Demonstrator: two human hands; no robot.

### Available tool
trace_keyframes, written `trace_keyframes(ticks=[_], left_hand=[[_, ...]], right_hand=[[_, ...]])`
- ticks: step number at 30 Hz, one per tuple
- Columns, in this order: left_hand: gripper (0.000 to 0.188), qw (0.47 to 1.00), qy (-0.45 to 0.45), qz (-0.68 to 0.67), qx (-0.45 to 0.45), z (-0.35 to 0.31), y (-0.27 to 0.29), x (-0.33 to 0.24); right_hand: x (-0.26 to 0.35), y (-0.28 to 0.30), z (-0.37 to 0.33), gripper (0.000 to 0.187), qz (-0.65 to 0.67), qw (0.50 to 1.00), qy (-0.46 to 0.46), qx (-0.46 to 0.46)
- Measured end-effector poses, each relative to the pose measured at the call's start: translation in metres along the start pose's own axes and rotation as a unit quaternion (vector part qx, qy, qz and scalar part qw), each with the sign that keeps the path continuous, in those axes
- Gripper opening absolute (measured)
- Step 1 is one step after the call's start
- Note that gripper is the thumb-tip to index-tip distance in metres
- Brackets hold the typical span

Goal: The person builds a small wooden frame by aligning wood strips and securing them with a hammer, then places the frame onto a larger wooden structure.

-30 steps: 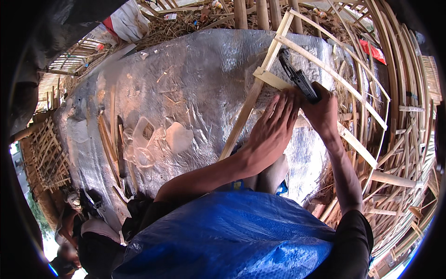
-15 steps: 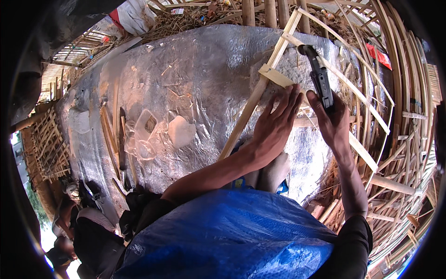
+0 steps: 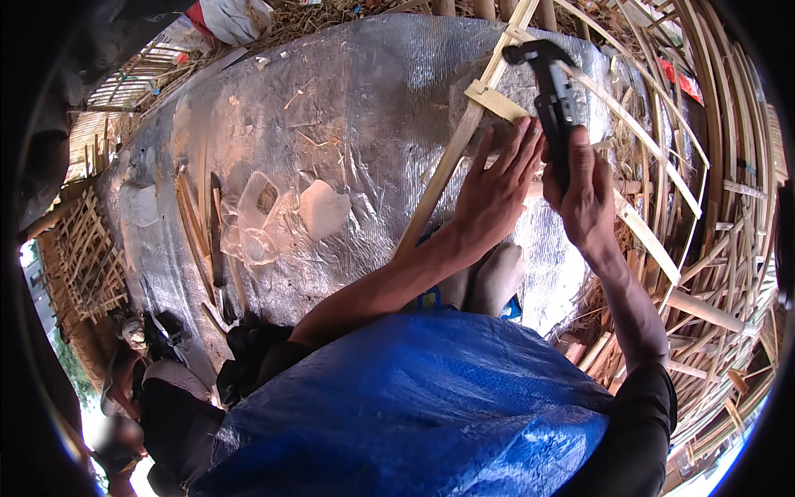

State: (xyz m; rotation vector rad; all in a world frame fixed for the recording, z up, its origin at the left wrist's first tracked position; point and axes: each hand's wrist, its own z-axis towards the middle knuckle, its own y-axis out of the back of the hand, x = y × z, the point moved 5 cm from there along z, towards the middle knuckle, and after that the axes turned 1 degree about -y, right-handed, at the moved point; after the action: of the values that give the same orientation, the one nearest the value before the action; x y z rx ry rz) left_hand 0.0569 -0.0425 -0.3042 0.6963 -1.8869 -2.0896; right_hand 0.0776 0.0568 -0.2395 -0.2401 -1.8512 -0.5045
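In my right hand (image 3: 585, 195) is a black claw hammer (image 3: 556, 112), gripped by its handle. Its head points up and left, overlapping the frame's upper part in the picture. My left hand (image 3: 503, 178) lies flat with fingers stretched out, the fingertips at the near end of a short pale wooden crosspiece (image 3: 499, 103). That crosspiece lies across a long wooden slat (image 3: 447, 178) of a frame. More of the frame's slats (image 3: 638, 137) run off to the right, partly behind the hammer and my right hand. Whether a nail is under my fingers is hidden.
A silvery foil sheet (image 3: 364, 108) covers the ground. To the left lie a clear plastic container (image 3: 258, 199), a whitish flat piece (image 3: 323, 209) and thin sticks (image 3: 192, 219). Bamboo strips (image 3: 729, 273) are piled at right. Blue tarp (image 3: 414, 398) covers my lap. Another person (image 3: 166, 406) sits lower left.
The hammer has turned in my right hand, its head swinging left toward the frame's long slat. My left hand stays by the crosspiece. The whole view has shifted slightly.
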Motion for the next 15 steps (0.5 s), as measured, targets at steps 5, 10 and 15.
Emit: trace_keyframes(ticks=[5,10,15], left_hand=[[0.098,1.000,0.004,-0.004,0.000,-0.004,0.000,0.001],[0.078,0.999,0.010,0.006,-0.050,-0.003,-0.012,-0.002],[0.090,0.997,0.031,-0.065,-0.039,-0.005,0.012,0.001]], right_hand=[[0.009,0.001,0.001,0.060,-0.015,0.999,-0.037,0.030],[-0.029,-0.008,0.005,0.062,-0.113,0.990,-0.019,0.077],[0.007,0.009,0.010,0.059,-0.008,0.998,-0.067,0.010]])
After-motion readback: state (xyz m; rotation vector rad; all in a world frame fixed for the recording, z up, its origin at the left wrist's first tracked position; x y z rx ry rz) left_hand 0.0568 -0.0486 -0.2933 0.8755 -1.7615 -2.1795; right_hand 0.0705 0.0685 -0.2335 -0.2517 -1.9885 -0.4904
